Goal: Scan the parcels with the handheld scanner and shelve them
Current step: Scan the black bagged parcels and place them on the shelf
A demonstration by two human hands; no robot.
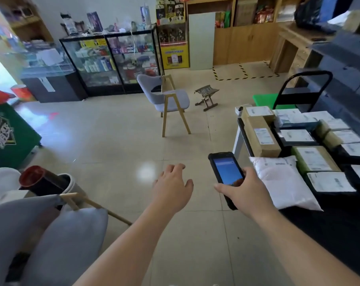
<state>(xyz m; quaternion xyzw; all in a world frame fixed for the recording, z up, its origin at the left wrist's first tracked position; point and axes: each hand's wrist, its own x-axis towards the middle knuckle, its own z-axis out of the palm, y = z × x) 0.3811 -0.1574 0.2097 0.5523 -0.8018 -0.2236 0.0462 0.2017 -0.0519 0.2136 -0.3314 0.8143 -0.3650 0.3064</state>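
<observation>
My right hand (245, 188) grips a black handheld scanner (224, 168) with a lit blue screen, held over the floor just left of the parcel table. My left hand (173, 184) hovers empty above the tiles, fingers spread, palm down. Several parcels lie on the dark table (329, 223) at right: a white poly bag (282, 182) nearest the scanner, a long brown carton (261, 137) behind it, and labelled boxes and black bags (311, 157) further right.
A grey chair with wooden legs (166, 100) stands mid-floor, a small folding stool (207, 96) beyond it. Another grey chair (51, 234) is at lower left, beside a white bin holding a dark roll (39, 180). Glass display cabinets (113, 62), wooden shelving (237, 34) and a black cart handle (302, 87) ring the room.
</observation>
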